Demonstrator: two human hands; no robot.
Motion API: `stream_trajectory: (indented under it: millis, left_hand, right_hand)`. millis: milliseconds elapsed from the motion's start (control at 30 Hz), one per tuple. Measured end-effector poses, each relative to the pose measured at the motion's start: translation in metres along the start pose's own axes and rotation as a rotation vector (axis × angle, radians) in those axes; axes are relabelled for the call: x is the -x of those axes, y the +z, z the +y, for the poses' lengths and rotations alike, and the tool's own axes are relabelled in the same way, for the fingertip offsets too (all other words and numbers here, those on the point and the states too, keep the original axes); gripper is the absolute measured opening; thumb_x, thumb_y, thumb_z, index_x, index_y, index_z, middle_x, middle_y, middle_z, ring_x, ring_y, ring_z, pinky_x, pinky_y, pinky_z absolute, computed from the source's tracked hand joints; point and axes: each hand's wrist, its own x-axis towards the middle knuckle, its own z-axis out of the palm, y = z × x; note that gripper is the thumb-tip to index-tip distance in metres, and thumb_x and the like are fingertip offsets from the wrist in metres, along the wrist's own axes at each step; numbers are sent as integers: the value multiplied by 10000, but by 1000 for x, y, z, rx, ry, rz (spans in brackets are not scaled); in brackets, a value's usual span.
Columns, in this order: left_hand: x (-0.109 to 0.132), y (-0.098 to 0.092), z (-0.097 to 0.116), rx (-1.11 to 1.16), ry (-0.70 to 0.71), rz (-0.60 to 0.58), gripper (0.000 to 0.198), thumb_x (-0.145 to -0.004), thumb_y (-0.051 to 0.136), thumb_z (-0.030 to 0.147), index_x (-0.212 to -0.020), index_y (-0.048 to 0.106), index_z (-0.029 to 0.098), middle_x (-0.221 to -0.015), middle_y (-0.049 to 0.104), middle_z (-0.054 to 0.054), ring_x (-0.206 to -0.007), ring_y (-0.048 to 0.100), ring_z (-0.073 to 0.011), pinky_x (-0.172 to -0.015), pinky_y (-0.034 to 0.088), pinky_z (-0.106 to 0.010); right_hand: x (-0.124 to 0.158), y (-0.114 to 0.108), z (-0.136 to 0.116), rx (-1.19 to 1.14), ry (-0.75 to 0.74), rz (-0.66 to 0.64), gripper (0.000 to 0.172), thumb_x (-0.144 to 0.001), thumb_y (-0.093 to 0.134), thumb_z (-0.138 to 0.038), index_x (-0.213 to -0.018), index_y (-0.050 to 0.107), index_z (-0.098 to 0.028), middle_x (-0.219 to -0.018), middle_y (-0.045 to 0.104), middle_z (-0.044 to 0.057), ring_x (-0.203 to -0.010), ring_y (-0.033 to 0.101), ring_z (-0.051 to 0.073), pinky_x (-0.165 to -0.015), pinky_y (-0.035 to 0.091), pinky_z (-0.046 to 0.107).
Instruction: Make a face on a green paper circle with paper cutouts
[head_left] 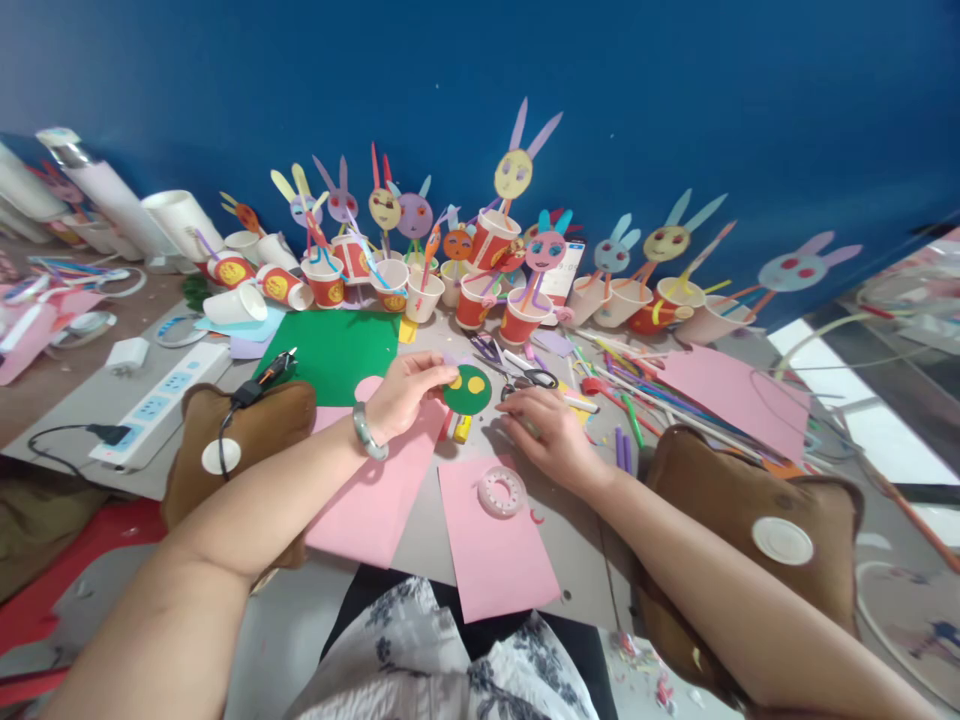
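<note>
My left hand pinches a green paper disc that bears two yellow dots, above the middle of the table. To its right, my right hand is spread low over the table beside the dark-handled scissors, its fingers apart. Whether its fingertips touch the scissors is hard to tell. A small yellow item lies just below the disc. Nearer to me, a roll of tape rests on a pink sheet. Green paper and more pink paper lie to the left.
Paper cups with rabbit faces line the blue wall. Brown cushions sit under or beside both forearms. A power strip is at the left; pipe cleaners and pens are heaped at the right, near another pink sheet.
</note>
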Motion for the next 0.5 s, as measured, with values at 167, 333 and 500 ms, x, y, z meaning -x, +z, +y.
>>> stream_trajectory:
  millis: [167, 333, 500]
  left_hand:
    - [4, 3, -9, -4, -50, -141, 305, -677, 798, 325, -607, 564, 143, -606, 582, 30, -576, 541, -70, -582, 444, -204]
    - [9, 3, -15, -135, -35, -322, 279, -708, 795, 346, -659, 623, 132, -638, 603, 9, -596, 538, -76, -585, 433, -206]
    - [10, 4, -17, -255, 6, -381, 288, -725, 782, 368, -671, 629, 130, -667, 608, -7, -639, 550, -94, -597, 440, -209]
  right_hand:
    - [-2, 7, -4, 248, -328, -235, 290, -925, 490, -104, -1147, 648, -204, -1196, 681, 123, -1219, 514, 295, -948, 389, 467]
    - [-2, 13, 4, 296, -329, -285, 257, -906, 504, -98, -1096, 657, -180, -1133, 665, 133, -1095, 525, 283, -910, 393, 444]
    - [-2, 13, 5, 387, -290, -233, 195, -897, 584, -147, -1069, 670, -177, -1205, 611, 147, -1041, 508, 290, -856, 384, 433]
